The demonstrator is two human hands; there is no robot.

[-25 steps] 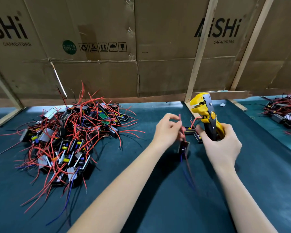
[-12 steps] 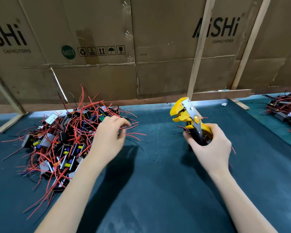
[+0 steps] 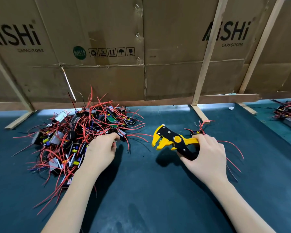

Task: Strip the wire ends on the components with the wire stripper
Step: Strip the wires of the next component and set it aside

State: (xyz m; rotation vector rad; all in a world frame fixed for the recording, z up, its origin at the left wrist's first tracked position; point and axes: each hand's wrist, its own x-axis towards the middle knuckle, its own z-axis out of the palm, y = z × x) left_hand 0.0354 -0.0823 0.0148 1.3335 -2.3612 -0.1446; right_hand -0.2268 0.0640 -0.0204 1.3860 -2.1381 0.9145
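Two hands work: left hand (image 3: 102,151) pinches a component (image 3: 122,136) at the pile (image 3: 77,132); right hand (image 3: 208,155) grips the wire stripper (image 3: 172,142). Next, I judge, feed a wire end between its jaws.

Component pile (image 3: 77,140) left on mat (image 3: 141,190); wire stripper (image 3: 173,142) right (cardboard wall (image 3: 141,47) behind).

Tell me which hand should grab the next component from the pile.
Left. The left hand is already at the edge of the pile, fingers on a black component. The right hand grips the wire stripper.
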